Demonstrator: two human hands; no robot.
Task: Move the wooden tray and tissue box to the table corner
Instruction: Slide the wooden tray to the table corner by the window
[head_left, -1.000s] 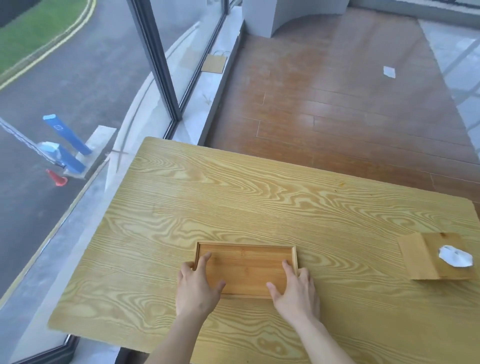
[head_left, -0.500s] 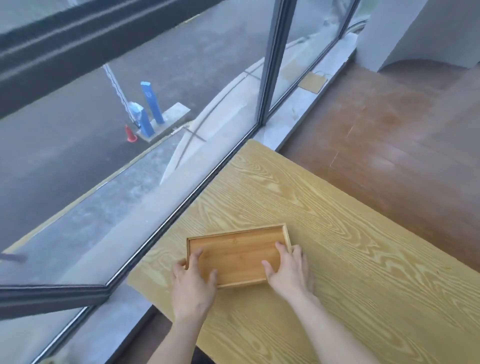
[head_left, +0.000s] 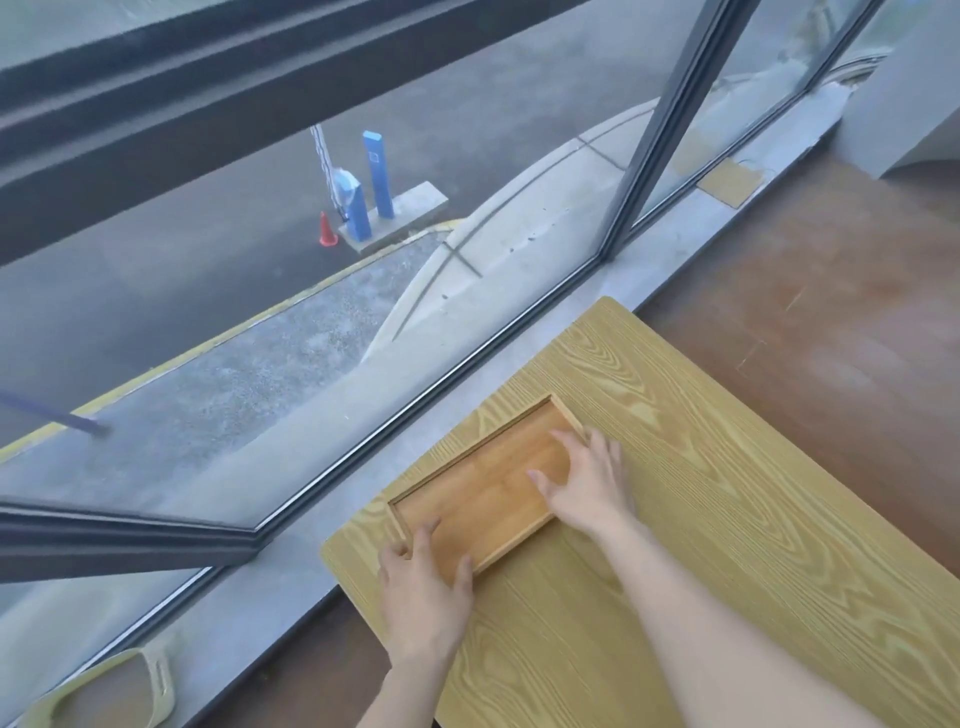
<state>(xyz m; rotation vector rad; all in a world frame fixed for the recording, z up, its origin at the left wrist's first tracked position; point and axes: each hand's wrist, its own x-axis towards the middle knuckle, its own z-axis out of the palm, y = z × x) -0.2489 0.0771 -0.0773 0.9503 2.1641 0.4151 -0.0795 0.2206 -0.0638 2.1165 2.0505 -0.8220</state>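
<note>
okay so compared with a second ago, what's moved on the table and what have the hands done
The wooden tray has slid from the middle of the table toward its window-side near corner, turning slightly. The left hand and right hand kept hold of its two ends throughout, neither letting go. The tray remains flat and empty. The tissue box is now out of view.

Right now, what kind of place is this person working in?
Probably an upper-floor room beside big windows: a wood-grain table on a wooden floor, with a road, blue barrier posts and a traffic cone below.
</note>
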